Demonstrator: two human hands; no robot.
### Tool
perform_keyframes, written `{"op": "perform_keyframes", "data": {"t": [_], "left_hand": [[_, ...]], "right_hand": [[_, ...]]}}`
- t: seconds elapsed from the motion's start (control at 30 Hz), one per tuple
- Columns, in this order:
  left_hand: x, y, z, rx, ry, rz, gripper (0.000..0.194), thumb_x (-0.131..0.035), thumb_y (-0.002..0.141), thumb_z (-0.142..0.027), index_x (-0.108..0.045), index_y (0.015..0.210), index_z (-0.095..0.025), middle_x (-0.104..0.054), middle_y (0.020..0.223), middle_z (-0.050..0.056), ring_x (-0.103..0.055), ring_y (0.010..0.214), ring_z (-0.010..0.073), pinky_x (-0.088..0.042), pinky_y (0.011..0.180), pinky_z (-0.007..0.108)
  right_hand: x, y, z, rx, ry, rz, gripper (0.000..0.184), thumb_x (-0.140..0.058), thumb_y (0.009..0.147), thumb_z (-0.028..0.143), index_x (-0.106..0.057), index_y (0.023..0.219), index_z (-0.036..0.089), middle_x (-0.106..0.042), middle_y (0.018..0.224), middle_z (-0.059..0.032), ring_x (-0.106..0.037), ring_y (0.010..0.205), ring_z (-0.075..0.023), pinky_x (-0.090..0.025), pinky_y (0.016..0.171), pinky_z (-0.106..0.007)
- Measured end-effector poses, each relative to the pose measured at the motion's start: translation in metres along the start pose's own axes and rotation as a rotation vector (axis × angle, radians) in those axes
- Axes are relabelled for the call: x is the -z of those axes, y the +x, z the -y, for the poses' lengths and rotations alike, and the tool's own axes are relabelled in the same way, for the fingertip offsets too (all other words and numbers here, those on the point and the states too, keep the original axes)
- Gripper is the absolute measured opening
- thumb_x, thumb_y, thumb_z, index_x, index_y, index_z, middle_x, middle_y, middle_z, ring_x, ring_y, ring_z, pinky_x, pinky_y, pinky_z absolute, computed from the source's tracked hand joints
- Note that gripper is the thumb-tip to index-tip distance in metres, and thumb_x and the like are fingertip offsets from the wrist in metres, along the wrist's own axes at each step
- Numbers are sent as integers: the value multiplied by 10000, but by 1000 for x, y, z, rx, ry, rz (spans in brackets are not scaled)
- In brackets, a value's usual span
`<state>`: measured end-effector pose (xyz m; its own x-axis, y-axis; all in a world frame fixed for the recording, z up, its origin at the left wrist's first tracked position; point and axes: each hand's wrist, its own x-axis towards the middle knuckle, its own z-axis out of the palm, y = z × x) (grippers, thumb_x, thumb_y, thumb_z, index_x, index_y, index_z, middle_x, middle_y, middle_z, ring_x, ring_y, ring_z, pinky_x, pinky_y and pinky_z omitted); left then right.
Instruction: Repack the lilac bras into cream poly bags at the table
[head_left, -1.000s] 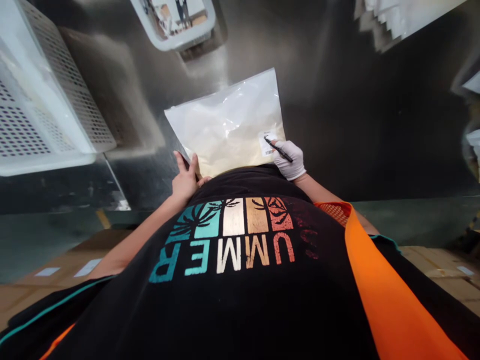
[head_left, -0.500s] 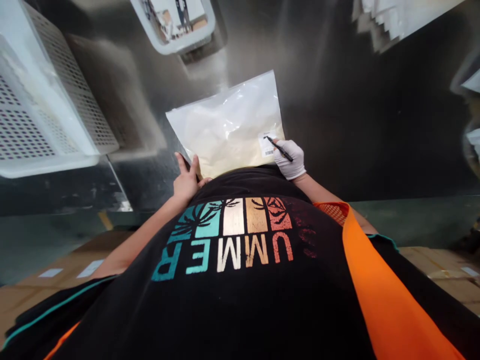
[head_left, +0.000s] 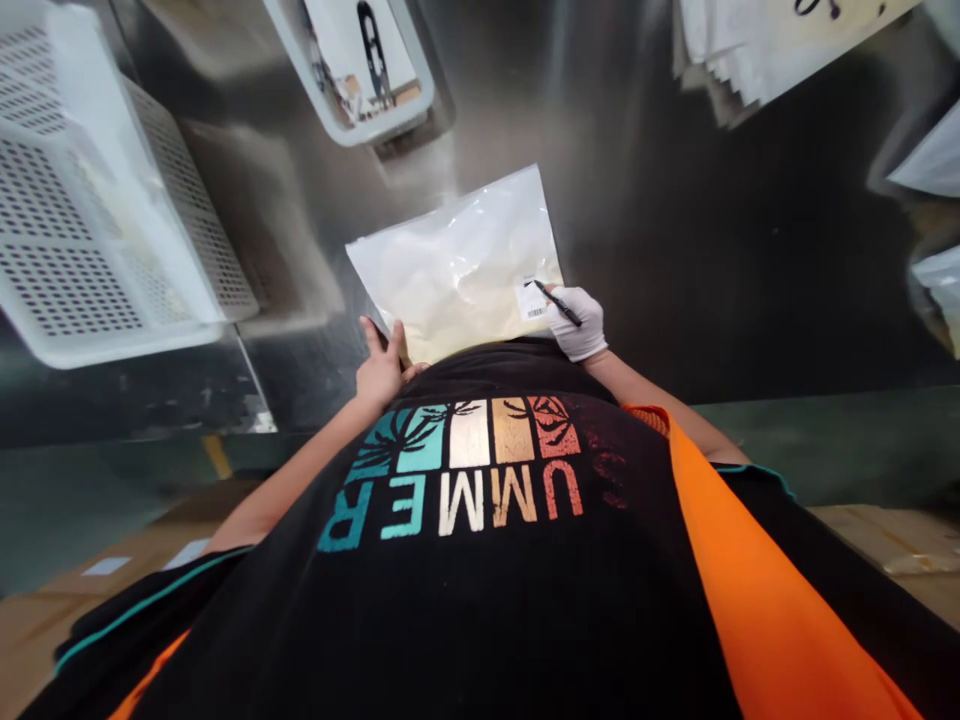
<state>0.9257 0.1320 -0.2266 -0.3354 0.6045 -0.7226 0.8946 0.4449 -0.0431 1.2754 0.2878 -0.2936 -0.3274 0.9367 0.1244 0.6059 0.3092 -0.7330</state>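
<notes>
A clear plastic zip bag (head_left: 450, 250) with pale yellowish contents lies on the dark metal table, close against my black shirt. Near its lower right corner is a white label (head_left: 531, 299) with a barcode. My right hand (head_left: 577, 325), in a white glove, is closed around a black marker pen (head_left: 562, 305). The pen's tip is at the upper part of the label; whether it touches cannot be made out. My bare left hand (head_left: 381, 370) rests at the bag's lower left edge with its fingers spread. A dark patch between those fingers is unclear.
White perforated baskets (head_left: 135, 340) stand at the left. A small white basket (head_left: 360, 130) at the top holds a black-handled tool. Stacked bags (head_left: 739, 60) lie at upper right, with more plastic bags (head_left: 934, 155) at the right edge. Cardboard boxes (head_left: 885, 525) sit below the table.
The camera view has shifted slightly, so the baskets and bag appear a little lower. The pen stays in my right hand at the label, and my left hand keeps its place by the bag.
</notes>
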Motion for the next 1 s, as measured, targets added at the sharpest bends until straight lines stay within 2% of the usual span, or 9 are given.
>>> {"op": "perform_keyframes", "data": {"t": [0.13, 0.33, 0.43, 0.57, 0.63, 0.7, 0.8, 0.9, 1.0], "left_hand": [[-2, 4, 1, -15, -56, 0, 1158, -748, 921, -691, -147, 1815, -264, 193, 1825, 293, -711, 1291, 553, -605, 1042, 616], [5, 3, 5, -67, -194, -38, 972, -718, 977, -538, -281, 1794, -245, 62, 1866, 247, -643, 1407, 536, -573, 1117, 606], [5, 2, 8, -61, -326, -139, 881, -691, 988, -457, -356, 1755, -179, -93, 1864, 260, -531, 1541, 501, -522, 1195, 595], [-2, -1, 8, -56, -500, -304, 880, -696, 951, -384, -352, 1709, -99, -221, 1827, 298, -349, 1668, 450, -429, 1287, 597], [-5, -3, 7, -47, -570, -357, 833, -686, 922, -324, -381, 1658, -78, -334, 1766, 315, -361, 1659, 432, -406, 1302, 589], [-5, -7, 6, -16, -640, -383, 681, -650, 902, -263, -476, 1536, -85, -497, 1626, 300, -491, 1557, 410, -438, 1270, 573], [1, -15, 5, 54, -778, -389, 364, -608, 871, -212, -573, 1229, -157, -649, 1302, 187, -661, 1242, 332, -538, 1126, 517], [11, -25, 2, 35, -1025, -331, 143, -536, 874, -166, -510, 1007, -213, -637, 1047, 76, -648, 921, 221, -575, 899, 396], [23, -38, -5, -49, -1199, -267, 106, -476, 888, -136, -484, 945, -225, -622, 932, 22, -570, 719, 154, -508, 707, 301]], "right_hand": [[17, -2, 0, -86, 141, -117, 238, -660, 1026, 310, -863, 1108, 217, -835, 1057, -82, -782, 960, -228, -659, 963, -385], [41, -11, 15, -128, 304, -97, 310, -702, 985, 438, -867, 1085, 196, -845, 1057, -104, -803, 937, -236, -679, 938, -394], [50, -13, 25, -76, 313, -64, 322, -691, 980, 452, -867, 1066, 196, -846, 1019, -102, -802, 885, -230, -682, 891, -386], [60, -14, 37, 8, 323, -34, 357, -661, 1001, 482, -864, 987, 189, -848, 993, -110, -803, 841, -223, -681, 833, -367], [64, -14, 43, 13, 311, -23, 385, -647, 1014, 504, -857, 940, 190, -848, 967, -105, -805, 834, -226, -683, 826, -373], [68, -15, 49, 14, 302, -2, 398, -657, 1011, 527, -850, 920, 191, -846, 951, -102, -807, 832, -233, -687, 835, -393], [73, -10, 59, 60, 283, 30, 396, -688, 984, 550, -845, 911, 194, -846, 949, -102, -807, 825, -240, -687, 845, -411], [81, 2, 75, 127, 242, 57, 370, -702, 962, 535, -843, 897, 199, -844, 947, -101, -809, 842, -246, -685, 864, -410], [91, 19, 101, 150, 241, 104, 319, -724, 951, 497, -838, 914, 201, -838, 929, -88, -806, 838, -243, -691, 874, -405]]}}
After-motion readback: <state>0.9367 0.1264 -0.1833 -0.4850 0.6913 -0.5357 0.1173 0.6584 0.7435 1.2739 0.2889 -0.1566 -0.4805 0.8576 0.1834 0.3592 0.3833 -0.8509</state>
